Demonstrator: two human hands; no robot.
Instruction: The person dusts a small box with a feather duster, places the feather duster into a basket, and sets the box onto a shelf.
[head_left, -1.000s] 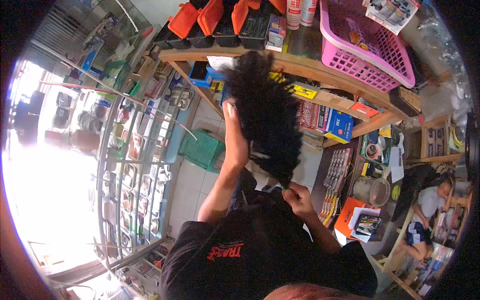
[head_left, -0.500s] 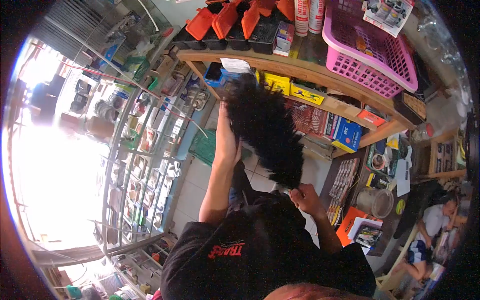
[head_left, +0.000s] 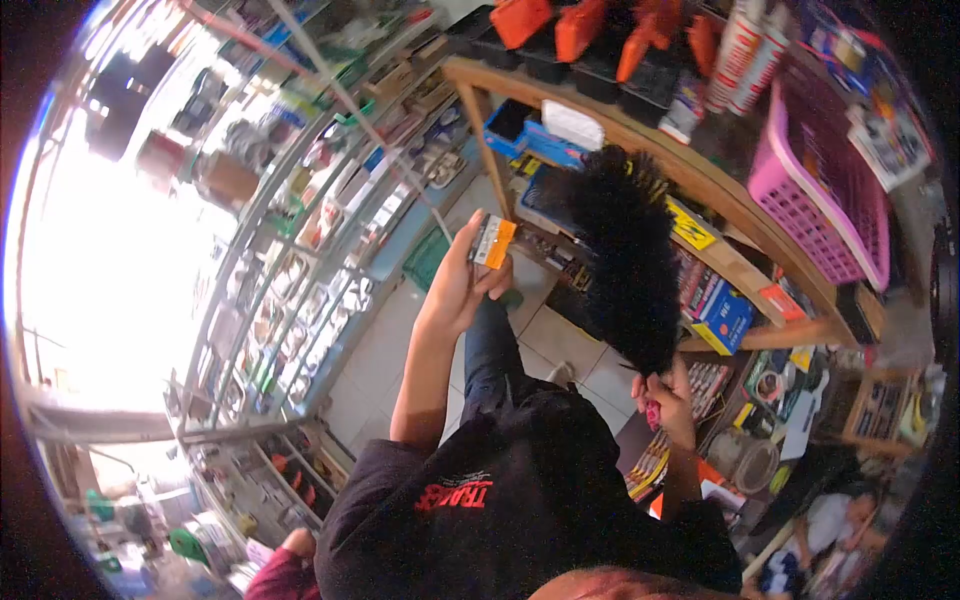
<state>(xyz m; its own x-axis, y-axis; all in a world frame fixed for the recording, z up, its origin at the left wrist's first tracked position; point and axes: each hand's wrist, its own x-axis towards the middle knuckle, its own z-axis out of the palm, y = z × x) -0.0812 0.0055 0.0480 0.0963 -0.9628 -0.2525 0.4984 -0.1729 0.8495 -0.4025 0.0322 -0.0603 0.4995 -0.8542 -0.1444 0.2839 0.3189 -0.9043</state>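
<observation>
My left hand (head_left: 452, 292) is closed around a small orange and white box (head_left: 493, 243) with dark print, held up in front of the wooden shelf unit. A black fluffy duster (head_left: 625, 265) stands nearly upright to its right. My right hand (head_left: 668, 393) grips the duster at its lower end, where a bit of pink handle shows below the fingers. The duster's bristles cover part of the shelf behind it, near a blue box (head_left: 560, 145) and a yellow carton (head_left: 690, 226).
The wooden shelf (head_left: 640, 160) carries black bins with orange lids, white tubes (head_left: 748, 60) and a pink basket (head_left: 830, 190). A glass display rack (head_left: 330, 230) lines the left. A maroon sleeve (head_left: 280, 578) shows bottom left; another person (head_left: 830, 535) sits at lower right.
The duster has moved right, away from my left hand, and the small box in that hand now shows. The view has shifted. A person's maroon sleeve has appeared at bottom left.
</observation>
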